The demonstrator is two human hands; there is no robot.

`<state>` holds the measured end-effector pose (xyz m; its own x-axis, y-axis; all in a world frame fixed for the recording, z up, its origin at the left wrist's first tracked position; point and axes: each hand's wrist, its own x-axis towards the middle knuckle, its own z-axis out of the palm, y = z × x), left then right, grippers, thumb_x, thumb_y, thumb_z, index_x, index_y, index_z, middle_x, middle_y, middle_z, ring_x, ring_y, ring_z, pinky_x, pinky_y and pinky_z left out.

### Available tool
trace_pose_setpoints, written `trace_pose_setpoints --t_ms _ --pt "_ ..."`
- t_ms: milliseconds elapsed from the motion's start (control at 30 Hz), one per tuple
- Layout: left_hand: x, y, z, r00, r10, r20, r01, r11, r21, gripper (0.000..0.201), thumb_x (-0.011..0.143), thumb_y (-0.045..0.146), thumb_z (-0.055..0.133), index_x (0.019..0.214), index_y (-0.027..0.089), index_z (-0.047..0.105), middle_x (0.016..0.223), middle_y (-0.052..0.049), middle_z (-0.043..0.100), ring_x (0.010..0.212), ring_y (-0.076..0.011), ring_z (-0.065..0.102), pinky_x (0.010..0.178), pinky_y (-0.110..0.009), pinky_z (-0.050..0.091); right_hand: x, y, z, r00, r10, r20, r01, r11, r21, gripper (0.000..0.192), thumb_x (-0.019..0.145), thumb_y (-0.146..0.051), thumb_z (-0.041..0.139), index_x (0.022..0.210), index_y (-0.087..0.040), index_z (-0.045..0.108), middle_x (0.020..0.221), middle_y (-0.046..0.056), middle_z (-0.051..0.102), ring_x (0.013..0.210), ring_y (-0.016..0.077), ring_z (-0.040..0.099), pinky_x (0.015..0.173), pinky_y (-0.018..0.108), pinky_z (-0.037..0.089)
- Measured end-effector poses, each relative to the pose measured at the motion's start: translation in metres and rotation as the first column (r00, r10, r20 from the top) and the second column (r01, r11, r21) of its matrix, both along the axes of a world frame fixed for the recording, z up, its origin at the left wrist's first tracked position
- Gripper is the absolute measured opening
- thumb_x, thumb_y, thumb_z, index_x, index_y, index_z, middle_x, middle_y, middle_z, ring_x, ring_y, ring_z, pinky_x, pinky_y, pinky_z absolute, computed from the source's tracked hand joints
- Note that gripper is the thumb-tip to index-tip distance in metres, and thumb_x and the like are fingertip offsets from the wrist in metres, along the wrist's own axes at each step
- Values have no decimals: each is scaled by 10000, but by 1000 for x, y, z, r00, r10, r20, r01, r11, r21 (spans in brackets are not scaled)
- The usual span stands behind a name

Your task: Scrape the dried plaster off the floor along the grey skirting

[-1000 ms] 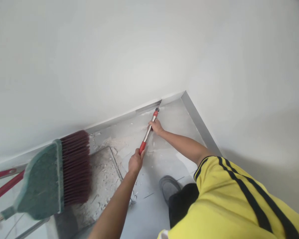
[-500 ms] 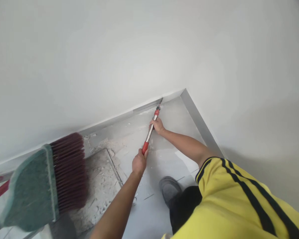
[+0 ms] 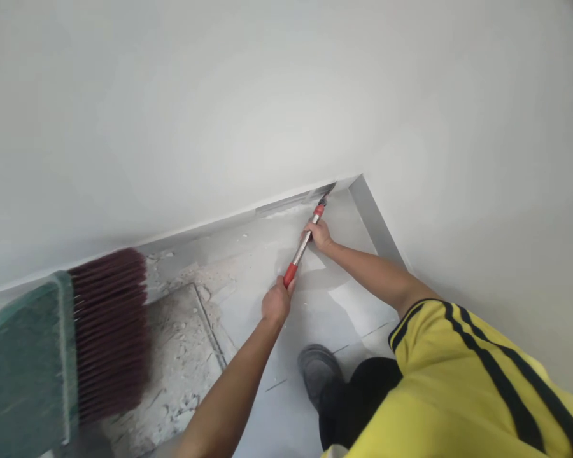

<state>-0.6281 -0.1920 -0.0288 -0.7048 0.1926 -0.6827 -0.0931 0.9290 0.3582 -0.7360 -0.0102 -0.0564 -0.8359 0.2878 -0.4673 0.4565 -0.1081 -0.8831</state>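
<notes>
Both my hands grip a long-handled scraper [image 3: 302, 247] with a silver shaft and red grips. My left hand [image 3: 276, 303] is closed around the rear red grip. Farther forward, my right hand [image 3: 321, 235] wraps the shaft just behind the front red collar. The scraper's dark head touches the strip along the foot of the wall, close to the corner; its blade is too small to make out fully. A darker grey stretch of the strip [image 3: 281, 204] shows to the left of the head, with white crumbs on the floor beneath it.
A broom [image 3: 109, 334] with maroon bristles and a green head fills the lower left. Behind it lies a dustpan [image 3: 209, 327] holding dust and chips. Grey skirting [image 3: 377, 216] runs along the right wall. My shoe [image 3: 319, 369] stands on the tiled floor.
The scraper and both hands have moved right along the wall, towards the corner. More of the strip behind the head looks dark, and white crumbs now show below. The broom appears farther left.
</notes>
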Motion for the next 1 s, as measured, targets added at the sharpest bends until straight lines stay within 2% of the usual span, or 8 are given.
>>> trace_pose_setpoints --t_ms 267,467,633,767,833,900,967,1000 --pt "-16 20 2 1000 -15 20 14 999 49 537 875 571 248 1119 148 472 856 -141 662 794 -276 641 637 -317 421 -7 30 1 999 -32 13 31 998 52 58 573 -233 456 562 -179 475 421 14 522 393 146 460 375 248 356" --pt "-36 40 -2 1000 -11 -23 13 994 109 559 857 606 249 1109 161 474 887 -146 654 841 -286 629 701 -346 429 -17 62 -4 990 -140 -22 141 988 65 72 571 -242 456 553 -176 476 434 11 522 402 141 466 387 253 389" --pt "-32 50 -3 1000 13 -15 -10 985 175 533 860 594 260 1078 157 473 870 -149 647 851 -290 623 715 -352 427 -13 70 7 995 -100 8 99 989 113 68 589 -253 468 587 -189 444 428 -9 517 389 128 466 370 230 367" --pt "-7 30 -2 997 47 59 -60 967 249 437 837 520 426 1080 158 449 858 -135 643 815 -266 625 675 -318 431 7 41 16 999 -52 -2 52 994 96 145 592 -255 506 674 -210 396 432 -40 518 383 124 477 364 215 360" --pt "7 10 3 991 53 119 -87 950 299 350 828 447 480 1042 171 457 775 -84 634 726 -217 625 629 -278 432 22 22 18 999 -32 -4 32 999 7 222 586 -261 534 724 -219 366 456 -54 530 401 133 504 381 221 391" --pt "17 -10 10 982 47 182 -109 932 347 286 844 434 445 979 184 469 628 -15 581 573 -160 590 545 -239 422 36 7 21 1000 -20 -1 20 994 -109 260 597 -285 543 763 -223 352 498 -56 547 438 143 536 415 243 435" --pt "19 -27 19 936 59 348 -219 870 442 311 835 482 433 922 185 467 514 42 480 433 -115 497 444 -210 386 46 -1 23 1000 -28 12 30 985 -173 262 607 -304 542 786 -219 370 525 -57 543 454 138 539 426 248 449" --pt "18 -32 24 875 57 480 -323 809 492 335 817 508 451 907 185 462 501 61 437 390 -93 440 400 -197 356 49 -3 25 999 -44 16 46 984 -171 252 610 -309 542 785 -214 387 524 -60 529 447 128 525 416 237 440"
